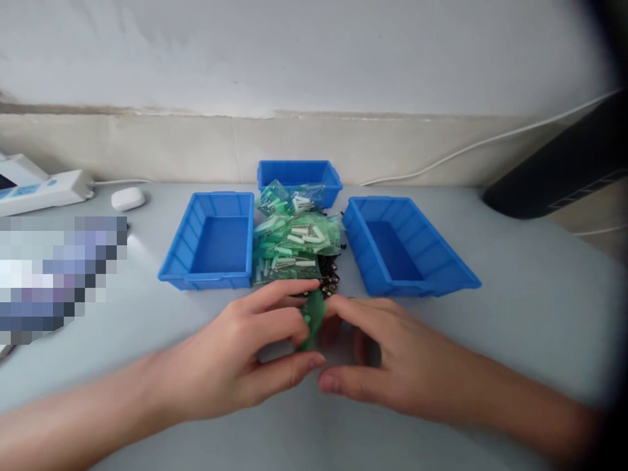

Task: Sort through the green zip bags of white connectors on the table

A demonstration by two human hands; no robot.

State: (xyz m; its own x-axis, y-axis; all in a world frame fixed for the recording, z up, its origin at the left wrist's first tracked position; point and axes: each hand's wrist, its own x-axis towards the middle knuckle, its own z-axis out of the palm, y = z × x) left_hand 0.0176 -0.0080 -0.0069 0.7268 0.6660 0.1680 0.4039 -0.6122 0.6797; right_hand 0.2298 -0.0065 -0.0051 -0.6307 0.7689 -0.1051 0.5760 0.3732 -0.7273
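My fingers are hiding most of the small green bag (313, 316), and motion is blurring it. My left hand (245, 356) and right hand (387, 356) are both pinching it between curled fingertips, low over the grey table (515, 327), just in front of the pile of green bags (292, 239) lying between three blue bins (213, 242). A pale wall (314, 65) is rising behind.
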